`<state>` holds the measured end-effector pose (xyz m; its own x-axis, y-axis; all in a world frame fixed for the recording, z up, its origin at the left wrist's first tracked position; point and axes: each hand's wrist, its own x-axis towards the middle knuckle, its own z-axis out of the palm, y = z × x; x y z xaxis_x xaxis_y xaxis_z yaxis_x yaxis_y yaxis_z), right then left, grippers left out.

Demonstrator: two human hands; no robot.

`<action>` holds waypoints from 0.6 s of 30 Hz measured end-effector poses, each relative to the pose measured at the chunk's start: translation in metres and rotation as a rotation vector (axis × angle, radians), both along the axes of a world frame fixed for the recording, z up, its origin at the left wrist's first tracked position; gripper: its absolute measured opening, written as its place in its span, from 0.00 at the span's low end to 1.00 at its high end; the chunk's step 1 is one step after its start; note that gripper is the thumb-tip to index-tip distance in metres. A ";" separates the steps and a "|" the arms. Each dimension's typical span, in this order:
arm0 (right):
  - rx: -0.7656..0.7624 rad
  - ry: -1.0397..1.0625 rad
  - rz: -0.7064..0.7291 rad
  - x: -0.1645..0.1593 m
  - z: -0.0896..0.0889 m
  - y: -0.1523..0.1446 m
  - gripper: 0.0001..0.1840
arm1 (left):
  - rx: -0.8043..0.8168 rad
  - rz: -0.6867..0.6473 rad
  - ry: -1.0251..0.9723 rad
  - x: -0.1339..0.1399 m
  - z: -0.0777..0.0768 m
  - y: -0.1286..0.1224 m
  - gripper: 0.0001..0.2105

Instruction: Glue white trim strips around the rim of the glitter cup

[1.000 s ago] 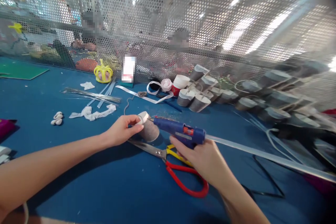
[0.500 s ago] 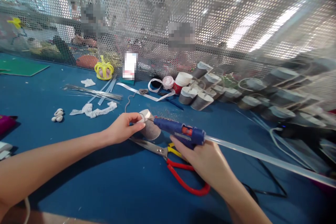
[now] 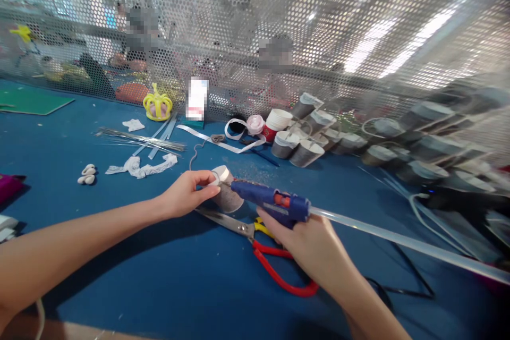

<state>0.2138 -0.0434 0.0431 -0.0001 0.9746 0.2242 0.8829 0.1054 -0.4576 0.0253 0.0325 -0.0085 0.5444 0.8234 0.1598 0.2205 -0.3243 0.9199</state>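
My left hand (image 3: 189,191) is closed, thumb and forefinger pinching a small white loop (image 3: 216,178) against a grey-covered cup (image 3: 229,197). The cup lies tilted on the blue table. My right hand (image 3: 308,239) is wrapped round a blue hot glue gun (image 3: 271,198), whose nozzle points left at the cup beside my left fingertips. A long clear glue stick (image 3: 374,232) sticks out of its back. Under the gun and my right hand lie scissors (image 3: 243,228) with red and yellow handles, partly hidden. Grey cord (image 3: 193,156) runs from behind my left fingers to a small bundle.
Several grey-covered cups (image 3: 306,154) stand at the back right by the perforated metal screen (image 3: 223,26). White ribbon (image 3: 215,143), thin wires (image 3: 147,139), white lace (image 3: 139,167) and a yellow crown-shaped piece (image 3: 158,105) lie farther back. A black cable (image 3: 412,268) is at the right.
The glue gun and my right hand have shifted very slightly left, with the nozzle a little lower against the cup. My left hand stays in place.
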 end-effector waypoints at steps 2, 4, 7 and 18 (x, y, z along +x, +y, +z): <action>-0.009 -0.014 -0.036 0.001 0.000 0.001 0.09 | 0.008 -0.003 0.006 0.000 -0.001 0.001 0.07; -0.004 -0.015 -0.057 0.002 0.001 0.002 0.08 | 0.027 -0.010 0.014 -0.001 -0.001 0.002 0.08; -0.016 0.004 -0.045 0.002 0.003 0.003 0.09 | 0.050 -0.018 0.036 -0.002 -0.001 0.003 0.08; 0.057 -0.008 0.114 0.016 -0.004 0.006 0.08 | 0.067 -0.024 0.058 -0.003 0.002 0.003 0.08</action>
<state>0.2295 -0.0376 0.0389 -0.1120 0.9538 0.2787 0.8672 0.2308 -0.4412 0.0225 0.0358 -0.0069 0.5739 0.7984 0.1820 0.2644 -0.3910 0.8816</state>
